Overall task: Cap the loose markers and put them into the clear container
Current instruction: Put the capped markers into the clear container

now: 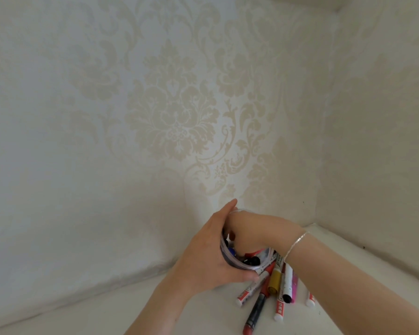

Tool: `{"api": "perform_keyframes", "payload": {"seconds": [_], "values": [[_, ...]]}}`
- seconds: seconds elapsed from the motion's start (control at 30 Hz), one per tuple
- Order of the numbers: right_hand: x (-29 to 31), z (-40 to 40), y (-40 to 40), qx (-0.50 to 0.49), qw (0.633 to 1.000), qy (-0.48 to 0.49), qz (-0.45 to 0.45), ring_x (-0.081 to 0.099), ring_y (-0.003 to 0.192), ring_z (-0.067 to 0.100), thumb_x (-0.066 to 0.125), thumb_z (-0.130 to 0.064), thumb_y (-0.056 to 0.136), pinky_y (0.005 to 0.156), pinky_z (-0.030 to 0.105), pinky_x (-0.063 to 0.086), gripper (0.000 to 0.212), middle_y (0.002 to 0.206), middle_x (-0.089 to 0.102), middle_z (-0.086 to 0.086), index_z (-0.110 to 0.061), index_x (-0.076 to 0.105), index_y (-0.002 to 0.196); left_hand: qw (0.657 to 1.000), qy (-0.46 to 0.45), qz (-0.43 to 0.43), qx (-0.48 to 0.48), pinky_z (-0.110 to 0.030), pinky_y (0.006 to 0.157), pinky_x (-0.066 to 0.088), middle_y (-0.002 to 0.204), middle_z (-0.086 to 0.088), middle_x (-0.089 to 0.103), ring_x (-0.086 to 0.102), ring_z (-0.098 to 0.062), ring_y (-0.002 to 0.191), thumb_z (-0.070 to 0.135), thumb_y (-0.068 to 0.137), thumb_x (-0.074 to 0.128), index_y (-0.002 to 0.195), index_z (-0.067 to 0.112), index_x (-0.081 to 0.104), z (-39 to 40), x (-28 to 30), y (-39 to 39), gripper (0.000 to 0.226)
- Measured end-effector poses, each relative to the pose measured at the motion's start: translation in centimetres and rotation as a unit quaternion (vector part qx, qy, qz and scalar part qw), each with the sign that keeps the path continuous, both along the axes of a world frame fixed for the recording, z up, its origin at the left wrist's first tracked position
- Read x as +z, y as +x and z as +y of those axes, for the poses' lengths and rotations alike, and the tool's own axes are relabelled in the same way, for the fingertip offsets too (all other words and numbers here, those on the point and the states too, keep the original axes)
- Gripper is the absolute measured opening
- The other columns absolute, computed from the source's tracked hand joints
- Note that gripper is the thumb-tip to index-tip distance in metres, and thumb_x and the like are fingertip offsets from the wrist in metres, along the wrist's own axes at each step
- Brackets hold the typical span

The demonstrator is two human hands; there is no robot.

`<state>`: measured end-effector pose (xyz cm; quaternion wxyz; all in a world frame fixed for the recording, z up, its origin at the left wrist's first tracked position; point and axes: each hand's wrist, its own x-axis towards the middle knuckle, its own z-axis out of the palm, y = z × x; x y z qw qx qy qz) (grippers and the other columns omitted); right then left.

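Both hands at the clear container, loose markers beside it on the bench

The clear container sat tilted on the white bench, several markers showing inside it; the left hand gripped its wall with fingers and thumb curled round it, while the right hand reached into its mouth, its fingers hidden so its grasp could not be told. Just beside the container lay a fan of loose markers, among them a yellow marker and a red-and-black marker. A silver bracelet circled the right wrist, and patterned wallpaper rose behind
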<state>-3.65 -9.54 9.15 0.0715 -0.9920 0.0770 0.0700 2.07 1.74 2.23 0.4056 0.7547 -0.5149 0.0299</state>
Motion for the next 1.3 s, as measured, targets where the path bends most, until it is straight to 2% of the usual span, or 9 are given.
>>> {"api": "perform_keyframes", "payload": {"seconds": [0.17,0.27,0.43,0.67,0.83,1.07,1.17,1.23,1.3], "values": [[1.0,-0.4,-0.5,0.023,0.996,0.066,-0.053,0.061,0.094,0.019,0.065,-0.011,0.077,0.075,0.026,0.053,0.042,0.100,0.060,-0.003,-0.014,0.057,0.118,0.999,-0.010,0.031,0.005,-0.026,0.103,0.045,0.135,0.031,0.042,0.046,0.012,0.121,0.054,0.044,0.090,0.134,0.070,0.004,0.2,0.3,0.5,0.126],[0.6,-0.8,-0.3,0.038,0.996,0.067,-0.039,0.058,0.105,0.022,0.063,-0.010,0.077,0.086,0.034,0.053,0.050,0.120,0.054,0.003,-0.008,0.053,0.125,0.999,-0.017,0.037,0.001,-0.022,0.106,0.041,0.136,0.036,0.039,0.043,0.014,0.123,0.053,0.044,0.091,0.136,0.068,0.007,0.3,0.1,0.6,0.126],[-0.9,-0.6,0.8,0.015,0.995,0.051,-0.080,0.060,0.086,0.024,0.049,-0.004,0.087,0.080,0.034,0.053,0.023,0.108,0.061,0.012,0.000,0.066,0.101,0.999,-0.018,0.025,-0.009,-0.014,0.103,0.038,0.137,0.038,0.036,0.041,0.016,0.123,0.048,0.048,0.092,0.135,0.068,0.005,0.3,0.0,0.4,0.124],[0.3,-0.3,0.2,0.003,0.989,0.144,0.030,0.054,0.118,0.033,0.044,-0.011,0.095,0.092,0.035,0.045,0.037,0.130,0.055,0.018,-0.003,0.051,0.130,1.000,-0.010,0.018,-0.012,-0.024,0.106,0.041,0.140,0.034,0.037,0.041,0.014,0.125,0.050,0.047,0.090,0.140,0.062,0.007,0.3,0.3,0.3,0.125],[0.8,0.6,0.0,0.003,0.996,0.067,0.054,0.048,0.124,0.036,0.045,-0.005,0.095,0.097,0.038,0.041,0.040,0.135,0.051,0.019,-0.003,0.047,0.135,1.000,-0.019,0.020,-0.011,-0.026,0.106,0.042,0.138,0.038,0.036,0.043,0.012,0.124,0.047,0.046,0.093,0.139,0.063,0.010,0.2,0.4,0.7,0.126],[0.7,1.6,0.4,-0.026,0.999,0.006,0.027,0.054,0.092,0.027,0.047,-0.006,0.094,0.071,0.032,0.038,0.033,0.123,0.059,0.019,-0.001,0.054,0.126,1.000,-0.021,0.022,-0.009,-0.031,0.108,0.041,0.139,0.032,0.040,0.043,0.009,0.126,0.049,0.044,0.092,0.141,0.060,0.011,0.4,0.2,0.8,0.127],[0.9,1.3,0.1,-0.035,0.999,-0.002,0.032,0.046,0.073,0.021,0.046,-0.007,0.094,0.058,0.028,0.037,0.029,0.091,0.058,0.011,-0.002,0.057,0.120,1.000,-0.011,0.020,-0.009,-0.028,0.105,0.043,0.138,0.033,0.041,0.048,0.008,0.121,0.049,0.045,0.092,0.140,0.063,0.008,0.3,0.3,0.6,0.128],[1.1,0.9,-0.1,-0.041,0.999,0.010,0.032,0.050,0.065,0.020,0.045,-0.008,0.093,0.060,0.027,0.043,0.019,0.076,0.054,0.006,-0.005,0.061,0.104,1.000,-0.007,0.017,-0.007,-0.022,0.103,0.043,0.137,0.034,0.041,0.049,0.010,0.119,0.047,0.046,0.092,0.137,0.066,0.005,0.3,0.2,0.4,0.128],[1.2,0.7,-0.1,-0.042,0.998,0.047,0.008,0.064,0.084,0.027,0.041,-0.008,0.091,0.075,0.035,0.054,0.028,0.092,0.067,0.012,-0.002,0.064,0.106,1.000,-0.004,0.017,-0.006,-0.016,0.101,0.040,0.136,0.033,0.042,0.047,0.012,0.119,0.046,0.047,0.092,0.135,0.069,0.002,0.3,0.2,0.3,0.127]]}}
